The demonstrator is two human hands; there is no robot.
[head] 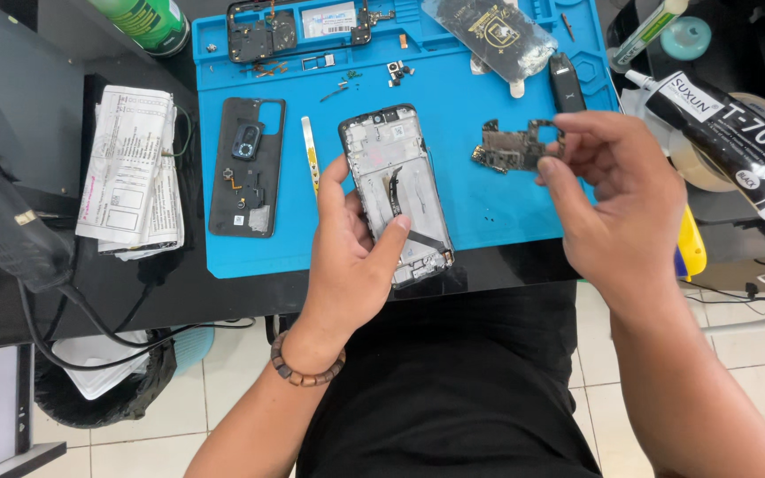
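My left hand (351, 261) grips an opened phone frame (393, 181), inner side up, with the thumb resting on its lower middle over a dark flex cable. My right hand (617, 199) holds a small dark circuit board (511, 149) by its right end, a little above the blue repair mat (480, 217). The board hangs to the right of the phone frame, not touching it.
On the mat lie a black back cover (245, 168), a thin pry tool (311, 155), a second phone frame (263, 31), small screws and parts, and a bagged item (489, 31). Folded papers (130, 168) lie left, a black glue tube (728, 133) right, a green can (148, 19) at the back.
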